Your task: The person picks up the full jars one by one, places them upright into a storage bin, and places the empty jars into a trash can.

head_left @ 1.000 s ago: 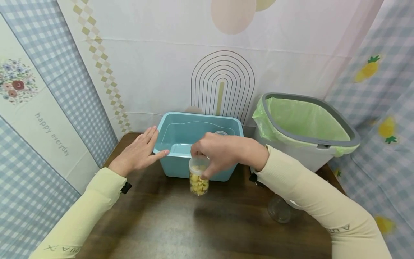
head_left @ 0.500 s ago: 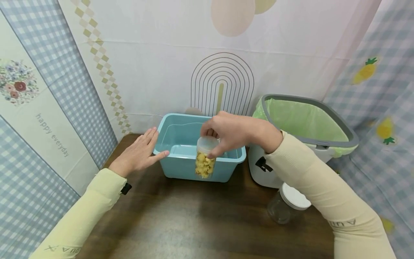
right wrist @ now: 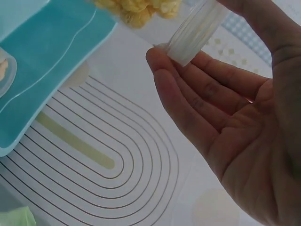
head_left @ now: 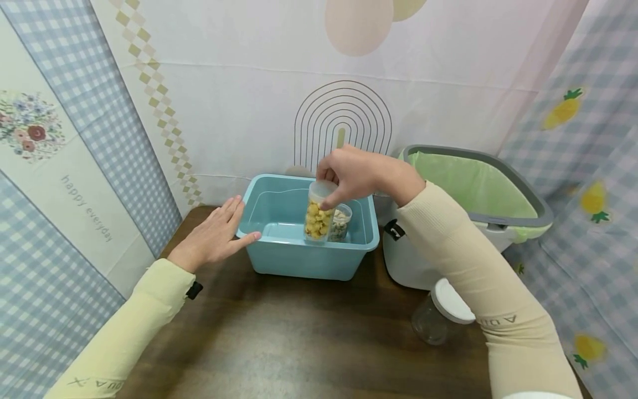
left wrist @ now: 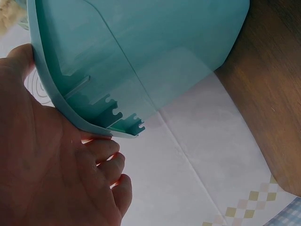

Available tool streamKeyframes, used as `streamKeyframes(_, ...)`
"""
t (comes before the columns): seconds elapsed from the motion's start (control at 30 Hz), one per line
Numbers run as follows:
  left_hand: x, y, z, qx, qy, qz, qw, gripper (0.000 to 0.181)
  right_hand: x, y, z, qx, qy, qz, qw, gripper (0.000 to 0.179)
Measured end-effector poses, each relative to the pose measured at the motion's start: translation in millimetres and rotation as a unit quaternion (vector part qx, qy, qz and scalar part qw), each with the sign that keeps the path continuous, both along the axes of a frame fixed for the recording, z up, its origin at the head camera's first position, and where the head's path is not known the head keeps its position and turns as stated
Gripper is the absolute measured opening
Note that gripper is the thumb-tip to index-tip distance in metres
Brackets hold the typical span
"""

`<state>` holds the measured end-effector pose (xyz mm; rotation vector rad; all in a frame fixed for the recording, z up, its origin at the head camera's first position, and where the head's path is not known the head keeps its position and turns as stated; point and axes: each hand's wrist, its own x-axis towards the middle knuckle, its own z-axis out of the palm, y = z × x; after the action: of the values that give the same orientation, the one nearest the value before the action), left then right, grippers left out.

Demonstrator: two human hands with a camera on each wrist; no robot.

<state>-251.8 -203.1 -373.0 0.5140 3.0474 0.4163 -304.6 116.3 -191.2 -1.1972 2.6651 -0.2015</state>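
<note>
My right hand (head_left: 356,173) pinches a clear jar (head_left: 318,219) of yellow, popcorn-like pieces near its whitish lid. Held slightly tilted, the jar overlaps the front of a blue plastic bin (head_left: 299,261) in the head view. The right wrist view shows thumb and fingertips at opposite sides of the lid (right wrist: 197,33). Inside the bin, at its right, is a smaller clear tub (head_left: 341,221) with pale and greenish contents, partly hidden by the jar. My left hand (head_left: 211,233) rests at the bin's left rim (left wrist: 49,89), its fingers fairly straight and the thumb along the front corner.
A clear jar (head_left: 430,321) with a white lid (head_left: 452,302) lies tilted on the dark wooden table (head_left: 279,343), by my right forearm. Right of the blue bin stands a trash bin (head_left: 411,263) with a green liner (head_left: 473,177). A printed cloth (head_left: 239,111) hangs behind.
My right hand has lifted the jar from in front of the blue bin up and away from me, to the bin's front rim. The left hand has stayed put.
</note>
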Motion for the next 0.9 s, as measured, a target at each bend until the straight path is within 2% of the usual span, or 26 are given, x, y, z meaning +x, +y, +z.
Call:
streamKeyframes(0.17,-0.5,1.0,-1.8,-0.001,-0.001,0.001,1.0000,0.098,-17.0,-6,-6.8,-0.001,0.012,-0.013,0.9999,0.043)
streamKeyframes(0.43,-2.4,3.1,-4.1,-0.007,0.000,0.006,1.0000,0.099,-46.8,-14,-29.6,-0.004,0.023,-0.023,0.9995,0.034)
streamKeyframes(0.67,-4.4,2.9,-3.9,-0.010,0.006,0.007,0.9999,0.098,-75.0,-19,-57.2,-0.018,0.009,-0.037,0.9991,0.029)
streamKeyframes(0.9,-4.4,4.0,-3.6,-0.008,0.003,0.010,0.9999,0.098,-100.2,-25,-87.3,-0.022,-0.003,-0.047,0.9986,0.033)
